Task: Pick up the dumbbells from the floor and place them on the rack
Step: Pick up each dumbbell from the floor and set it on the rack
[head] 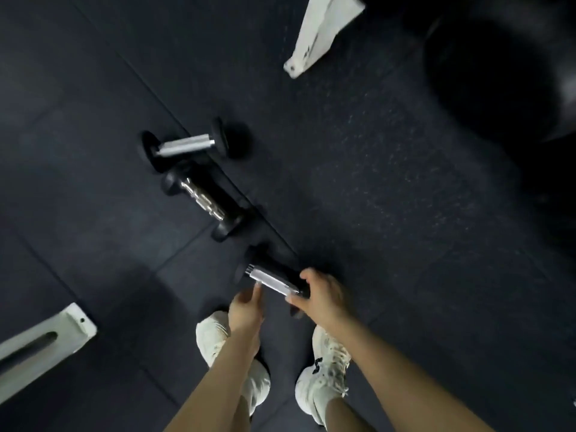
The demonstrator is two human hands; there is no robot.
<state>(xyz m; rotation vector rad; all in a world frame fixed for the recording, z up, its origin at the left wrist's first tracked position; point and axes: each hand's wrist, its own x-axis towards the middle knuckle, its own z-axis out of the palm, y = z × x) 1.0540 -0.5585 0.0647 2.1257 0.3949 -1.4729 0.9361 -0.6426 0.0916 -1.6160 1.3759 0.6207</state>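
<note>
Three black dumbbells with chrome handles lie on the dark rubber floor. The far dumbbell (190, 144) and the middle dumbbell (203, 198) lie untouched in a loose row. The nearest dumbbell (270, 279) is just in front of my feet. My right hand (321, 296) curls over the right end of its handle, thumb and fingers around the bar. Just under the handle's left part my left hand (246, 307) is spread, fingertips touching or almost touching it. No rack shelf is in view.
A white metal frame foot (314, 35) stands at the top, another white frame foot (43, 341) at the lower left. A large black rounded mass (498, 88) fills the upper right. My white shoes (324, 369) stand just behind the nearest dumbbell.
</note>
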